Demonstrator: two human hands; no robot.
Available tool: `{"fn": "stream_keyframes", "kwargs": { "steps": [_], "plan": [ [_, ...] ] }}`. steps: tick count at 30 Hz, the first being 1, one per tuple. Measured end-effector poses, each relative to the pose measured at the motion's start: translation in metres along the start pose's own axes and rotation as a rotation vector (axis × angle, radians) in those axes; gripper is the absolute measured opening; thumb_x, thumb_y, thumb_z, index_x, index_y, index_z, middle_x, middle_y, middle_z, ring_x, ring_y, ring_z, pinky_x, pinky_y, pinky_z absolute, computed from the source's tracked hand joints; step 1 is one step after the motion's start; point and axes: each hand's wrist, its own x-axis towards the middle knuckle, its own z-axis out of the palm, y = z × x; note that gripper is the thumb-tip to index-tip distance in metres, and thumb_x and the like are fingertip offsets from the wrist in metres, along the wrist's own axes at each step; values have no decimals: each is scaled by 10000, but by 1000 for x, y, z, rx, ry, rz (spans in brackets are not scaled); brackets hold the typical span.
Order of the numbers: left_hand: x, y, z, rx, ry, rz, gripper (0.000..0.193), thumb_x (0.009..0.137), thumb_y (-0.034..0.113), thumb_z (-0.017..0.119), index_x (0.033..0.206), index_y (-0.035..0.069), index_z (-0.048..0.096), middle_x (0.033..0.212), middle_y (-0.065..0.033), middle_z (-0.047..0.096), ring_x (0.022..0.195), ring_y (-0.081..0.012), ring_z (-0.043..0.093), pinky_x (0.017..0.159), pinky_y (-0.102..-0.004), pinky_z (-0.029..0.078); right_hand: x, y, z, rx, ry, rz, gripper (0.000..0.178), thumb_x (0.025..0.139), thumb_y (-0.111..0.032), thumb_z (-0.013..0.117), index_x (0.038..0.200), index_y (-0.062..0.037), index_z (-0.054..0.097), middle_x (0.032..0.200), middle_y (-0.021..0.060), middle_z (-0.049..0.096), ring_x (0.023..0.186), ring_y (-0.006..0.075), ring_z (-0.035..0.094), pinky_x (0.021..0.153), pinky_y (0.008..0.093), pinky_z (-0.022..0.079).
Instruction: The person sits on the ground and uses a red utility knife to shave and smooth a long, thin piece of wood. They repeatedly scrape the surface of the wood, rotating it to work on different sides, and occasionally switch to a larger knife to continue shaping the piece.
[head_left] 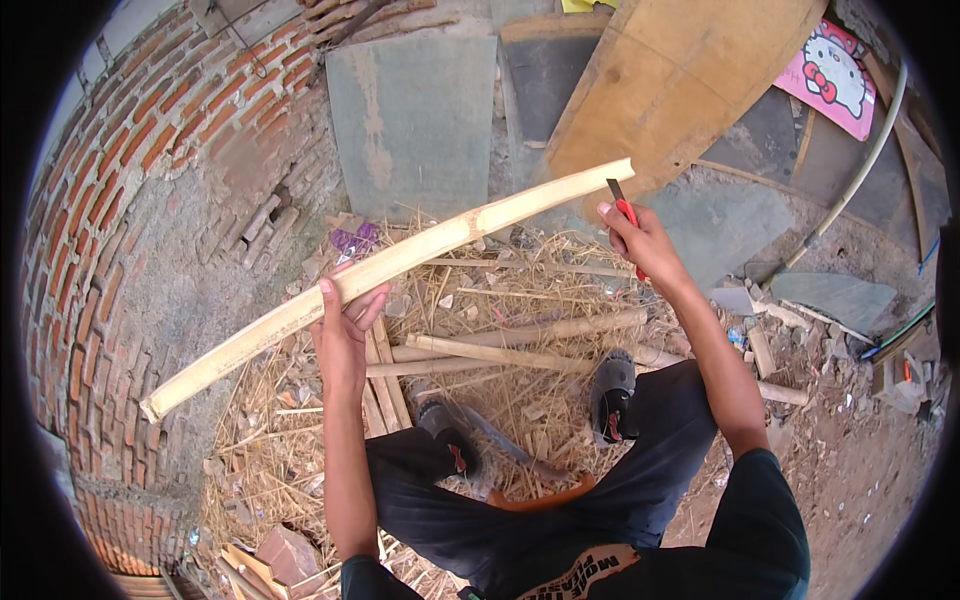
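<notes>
A long split bamboo strip (400,250), pale on its inner face, slants across the view from lower left to upper right. My left hand (345,325) is closed round it left of its middle, thumb on the upper face. In my right hand (643,245) is a red-handled utility knife (625,212), its dark blade out. The blade stands close to the strip's right end; whether it touches the bamboo I cannot tell.
Straw and shavings (300,430) cover the ground round my shoes, with bamboo poles (560,328) lying across. A curved-blade tool (500,437) lies between my feet. The brick wall (110,230) rises at left; boards (410,120) lean at the back.
</notes>
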Motion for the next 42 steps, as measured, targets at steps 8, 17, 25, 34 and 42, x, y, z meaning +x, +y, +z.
{"fn": "stream_keyframes", "kwargs": {
  "steps": [8,17,25,34,42],
  "plan": [
    [-7,-2,-1,-178,-13,-46,666,1145,520,460,1504,-40,481,1357,-254,673,1173,-315,752,1027,-349,644,-27,-26,13,476,-70,34,565,1131,-561,500,1074,-34,696,724,-12,574,464,26,314,461,226,253],
    [-18,-4,16,-167,-184,-122,673,1143,552,437,1482,-28,486,1348,-253,679,1161,-330,753,978,-408,658,-17,-8,15,839,-70,5,502,1145,-528,502,867,-113,548,623,-31,487,452,50,289,473,244,246],
    [-55,9,2,556,-868,-147,527,989,363,795,1356,15,645,1299,-176,704,1057,-311,743,918,-395,607,-19,-25,10,850,60,-58,524,1150,-463,527,1136,42,668,581,-44,441,461,51,279,468,244,234],
    [-128,93,69,1139,-315,508,714,684,356,983,1242,30,680,1178,-160,693,1116,-406,641,974,-481,498,-59,-49,41,676,-158,-23,603,1146,-498,512,1240,70,693,583,-56,409,517,45,305,518,245,273],
    [-127,65,54,969,-579,-3,351,1032,258,738,1274,11,682,738,-75,653,658,-263,674,647,-365,530,-69,-52,51,695,-259,-18,577,1139,-520,525,1209,23,707,636,-56,455,524,40,342,526,227,283]
  ]
}}
